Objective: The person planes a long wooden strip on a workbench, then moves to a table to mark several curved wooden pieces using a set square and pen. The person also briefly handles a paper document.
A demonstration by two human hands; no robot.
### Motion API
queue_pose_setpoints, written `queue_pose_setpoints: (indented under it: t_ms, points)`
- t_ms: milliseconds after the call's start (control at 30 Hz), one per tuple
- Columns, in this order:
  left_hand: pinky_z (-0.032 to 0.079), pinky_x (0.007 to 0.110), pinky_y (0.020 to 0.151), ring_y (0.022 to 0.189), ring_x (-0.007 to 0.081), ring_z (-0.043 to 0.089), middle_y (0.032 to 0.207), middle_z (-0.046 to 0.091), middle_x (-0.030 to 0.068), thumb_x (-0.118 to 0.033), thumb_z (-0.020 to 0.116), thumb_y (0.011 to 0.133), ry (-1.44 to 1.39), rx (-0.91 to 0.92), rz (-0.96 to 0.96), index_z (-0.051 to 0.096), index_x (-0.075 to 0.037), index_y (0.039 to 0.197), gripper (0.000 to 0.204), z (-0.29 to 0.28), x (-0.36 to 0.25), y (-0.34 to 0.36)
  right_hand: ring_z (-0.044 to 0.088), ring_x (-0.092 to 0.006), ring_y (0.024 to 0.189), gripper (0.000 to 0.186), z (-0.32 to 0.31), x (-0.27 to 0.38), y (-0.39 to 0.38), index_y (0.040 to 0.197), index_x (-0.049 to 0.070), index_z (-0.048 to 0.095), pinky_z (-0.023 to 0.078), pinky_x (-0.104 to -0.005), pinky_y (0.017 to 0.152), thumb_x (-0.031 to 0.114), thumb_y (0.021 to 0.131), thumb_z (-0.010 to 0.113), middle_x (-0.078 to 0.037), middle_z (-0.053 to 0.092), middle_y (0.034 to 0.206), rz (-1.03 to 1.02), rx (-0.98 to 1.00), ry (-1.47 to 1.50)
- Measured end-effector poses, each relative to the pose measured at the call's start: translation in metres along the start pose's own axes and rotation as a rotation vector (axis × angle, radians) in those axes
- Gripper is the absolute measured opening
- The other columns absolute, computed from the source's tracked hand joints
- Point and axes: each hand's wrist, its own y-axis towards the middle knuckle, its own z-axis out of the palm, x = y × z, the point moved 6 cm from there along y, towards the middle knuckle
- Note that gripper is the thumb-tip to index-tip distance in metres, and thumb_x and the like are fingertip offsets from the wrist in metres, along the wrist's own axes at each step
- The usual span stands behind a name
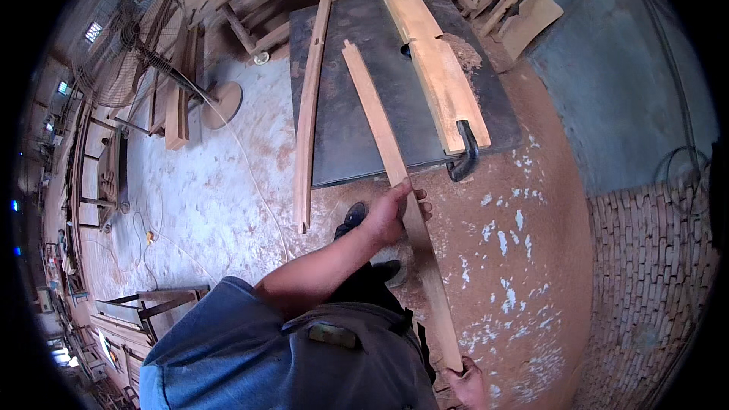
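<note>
A long, thin wooden strip (383,125) lies lengthwise across the dark table of a saw bench (342,106) and sticks out toward me. My left hand (391,212) grips the strip at its middle, just past the table's near edge. My right hand (467,383) holds the strip's near end, low in the picture. A wide wooden fence board (437,68) with a black handle (465,153) lies to the right of the strip. A second curved strip (307,114) leans along the table's left edge.
Sawdust covers the floor (524,258) around the bench. A pedestal fan (144,45) stands at the left. Stacked wood pieces (509,0) lie beyond the table at top right. A brick wall (653,273) is on the right.
</note>
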Motion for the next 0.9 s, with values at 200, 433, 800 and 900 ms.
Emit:
queue_pose_setpoints:
  t_ms: [200, 433, 800, 900]
  points:
    - [0.048, 0.045, 0.076, 0.077, 0.0255, 0.056, 0.081, 0.055, 0.0083, -0.063, 0.046, 0.088, -0.139, 0.052, 0.032, 0.054, -0.01, 0.101, 0.056, 0.003, 0.02, 0.001, 0.057, -0.0117, 0.066, 0.029, 0.024, -0.069, -0.012, 0.091, 0.002, 0.063, 0.048, -0.0298, 0.063, 0.018, 0.072, 0.078, -0.005, 0.063, 0.072, 0.091, -0.139, 0.132]
    - [0.049, 0.041, 0.076, 0.083, 0.0244, 0.06, 0.089, 0.06, 0.0091, -0.051, 0.046, 0.093, 0.248, -0.106, 0.134, 0.054, -0.006, 0.108, 0.047, -0.02, 0.059, 0.035, 0.054, -0.0124, 0.058, 0.019, 0.037, -0.152, -0.024, 0.087, 0.003, 0.061, 0.047, -0.0296, 0.056, 0.019, 0.081, 0.069, -0.002, 0.058, 0.064, 0.004, -0.316, 0.35]
    - [0.05, 0.05, 0.067, 0.073, 0.0427, 0.063, 0.079, 0.062, 0.0284, -0.029, 0.046, 0.095, 1.753, -0.254, 0.573, 0.017, 0.003, 0.139, 0.062, 0.048, -0.023, 0.038, 0.053, -0.0127, 0.053, 0.027, 0.002, -0.169, -0.015, 0.085, 0.003, 0.059, 0.045, -0.0297, 0.049, 0.029, 0.091, 0.057, -0.002, 0.055, 0.061, 0.197, -0.191, 0.437]
    - [0.049, 0.054, 0.069, 0.077, 0.0462, 0.062, 0.08, 0.062, 0.0309, -0.028, 0.044, 0.094, 1.789, -0.31, 0.619, 0.017, 0.01, 0.135, 0.062, 0.043, -0.03, 0.073, 0.056, -0.014, 0.055, 0.031, 0.009, -0.181, 0.008, 0.085, 0.002, 0.059, 0.046, -0.0302, 0.051, 0.032, 0.092, 0.057, -0.003, 0.056, 0.062, 0.017, -0.316, 0.363]
